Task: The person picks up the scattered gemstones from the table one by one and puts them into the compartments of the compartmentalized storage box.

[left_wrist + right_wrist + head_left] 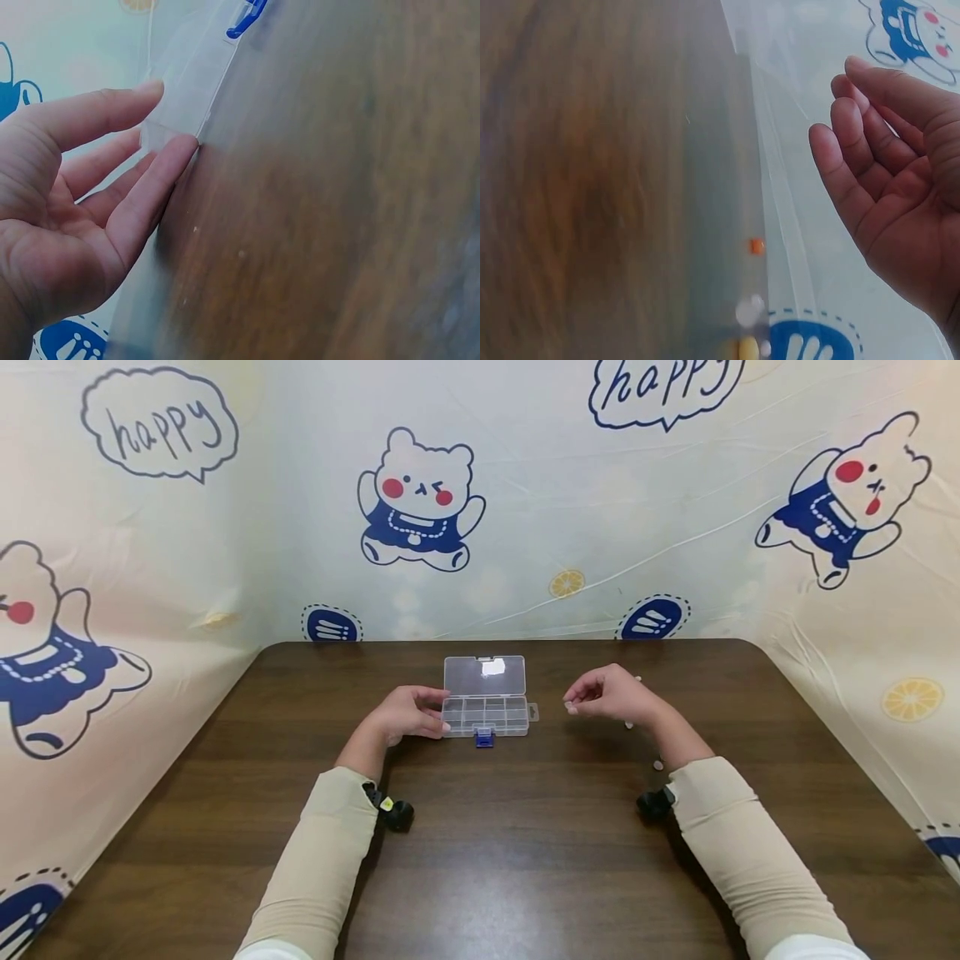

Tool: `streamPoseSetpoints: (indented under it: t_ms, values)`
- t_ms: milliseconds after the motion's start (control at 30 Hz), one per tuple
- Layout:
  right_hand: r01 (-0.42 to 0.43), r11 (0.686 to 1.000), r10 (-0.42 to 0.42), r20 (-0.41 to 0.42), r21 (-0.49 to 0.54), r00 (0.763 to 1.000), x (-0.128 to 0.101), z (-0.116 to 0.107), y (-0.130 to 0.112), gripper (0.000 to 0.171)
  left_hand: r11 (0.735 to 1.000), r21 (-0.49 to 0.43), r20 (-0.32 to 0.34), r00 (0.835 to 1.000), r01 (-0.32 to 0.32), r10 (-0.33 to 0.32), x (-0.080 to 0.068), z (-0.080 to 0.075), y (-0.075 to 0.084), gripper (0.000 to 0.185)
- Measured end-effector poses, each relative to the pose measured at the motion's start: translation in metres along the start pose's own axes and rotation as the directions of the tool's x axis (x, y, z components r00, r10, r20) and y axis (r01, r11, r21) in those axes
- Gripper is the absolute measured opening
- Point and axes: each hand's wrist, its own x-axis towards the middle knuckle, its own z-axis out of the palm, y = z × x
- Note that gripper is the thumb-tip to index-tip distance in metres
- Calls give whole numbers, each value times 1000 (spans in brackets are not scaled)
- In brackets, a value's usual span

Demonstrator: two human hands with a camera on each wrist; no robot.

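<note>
A clear plastic compartment box (486, 717) lies on the table, its transparent lid (480, 675) raised at the back and a blue latch (484, 738) at the front. My left hand (408, 713) grips the box's left end between thumb and fingers; the left wrist view shows its fingertips against the box corner (169, 124). To the right of the box, above the table, my right hand (611, 693) pinches a tiny whitish piece (570, 707) between thumb and forefinger. That piece is too small to identify and cannot be made out in the right wrist view.
Small whitish pieces lie on the table near my right forearm, one of them a round piece (657, 765). The right wrist view shows an orange piece (757, 246), a white piece (748, 311) and a yellow piece (748, 349). A printed cloth (525, 527) hangs behind the brown table (480, 860).
</note>
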Motion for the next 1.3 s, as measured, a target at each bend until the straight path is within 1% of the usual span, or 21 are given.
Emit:
streamPoseSetpoints:
  t_ms: [100, 133, 233, 367, 633, 1000, 1300]
  values:
    - [25, 1000, -25, 12, -4, 1000, 5, 7, -3, 11, 1000, -1, -8, 1000, 18, -18, 0, 0, 1, 67]
    - [36, 999, -36, 14, -3, 999, 8, 9, 2, 11, 1000, -4, -11, 1000, 23, -23, 0, 0, 1, 67]
    - [59, 998, -59, 17, 4, 998, 11, 14, -1, 13, 999, -12, -14, 999, 32, -32, 1, 1, 1, 68]
    - [49, 999, -50, 13, 23, 999, 15, 20, -6, 14, 999, -9, -19, 999, 36, -36, 1, 1, 0, 69]
    - [20, 998, -20, -2, 56, 1000, 25, 29, -14, 10, 1000, -17, -12, 1000, 21, -22, 0, 1, 1, 69]
    - [72, 996, -72, 1, 60, 997, 45, 42, -20, 9, 1000, -17, -18, 1000, 13, -13, 0, 1, 0, 69]
    - [81, 995, -82, 12, 62, 997, 59, 55, -30, 9, 999, -23, -18, 1000, 22, -23, 0, 1, 0, 68]
